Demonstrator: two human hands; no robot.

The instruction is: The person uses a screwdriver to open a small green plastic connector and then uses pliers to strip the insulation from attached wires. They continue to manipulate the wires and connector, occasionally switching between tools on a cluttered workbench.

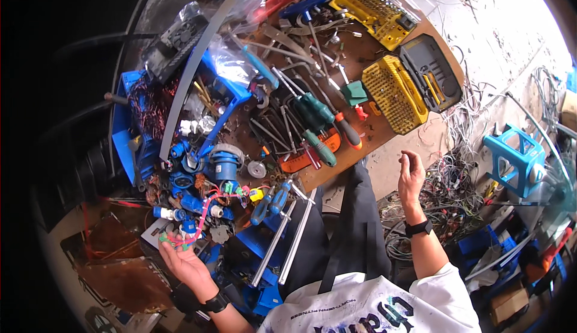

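My left hand (191,268) is closed around the green end of a pink wire harness (208,208), at the lower left of the table. The pink wires run up and to the right from it, reaching a yellow connector (256,195) among blue plastic fittings. A large blue round fitting (225,166) stands close by, and blue-handled pliers (271,203) lie right of the harness. My right hand (411,178) is in the air beyond the table's front edge, its fingers apart and slightly bent, with nothing visible in it.
Screwdrivers (315,112) and pliers crowd the wooden table (375,144). Two yellow bit sets (390,96) lie at its right side. Blue bins (122,148) hold parts at the left. Metal rails (298,237) jut toward me. Loose cables (442,198) and a blue stool (515,157) are at the right.
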